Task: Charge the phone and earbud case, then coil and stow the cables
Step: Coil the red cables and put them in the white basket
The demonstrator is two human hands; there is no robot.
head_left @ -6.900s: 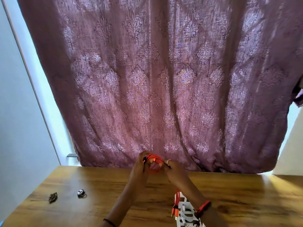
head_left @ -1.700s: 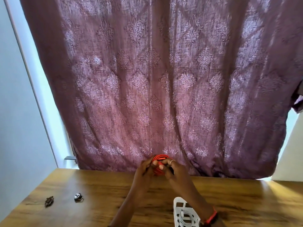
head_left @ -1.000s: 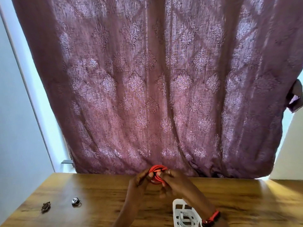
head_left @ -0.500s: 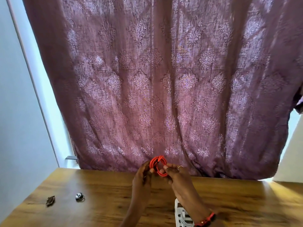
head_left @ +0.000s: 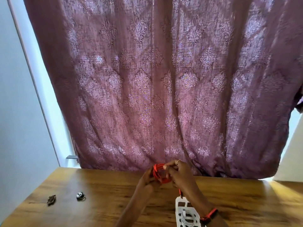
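A red cable (head_left: 157, 172), wound into a small coil, is held above the wooden table (head_left: 101, 192) between both hands. My left hand (head_left: 146, 177) grips the coil's left side. My right hand (head_left: 177, 172), with a ring on one finger, pinches the coil's right side. One end of the red cable hangs down to a plug (head_left: 180, 193) just above a white slotted basket (head_left: 178, 208). A coiled white cable (head_left: 186, 217) lies inside that basket. No phone or earbud case is in view.
A purple patterned curtain (head_left: 164, 87) hangs right behind the table's far edge. Two small dark items lie on the table at the left: a round metal piece (head_left: 80, 195) and a brown clip-like piece (head_left: 51, 199). A pale wall stands at the left.
Both hands have kept working the red coil at the same spot. The cable's loose end now hangs down toward the white basket. The head camera has shifted slightly.
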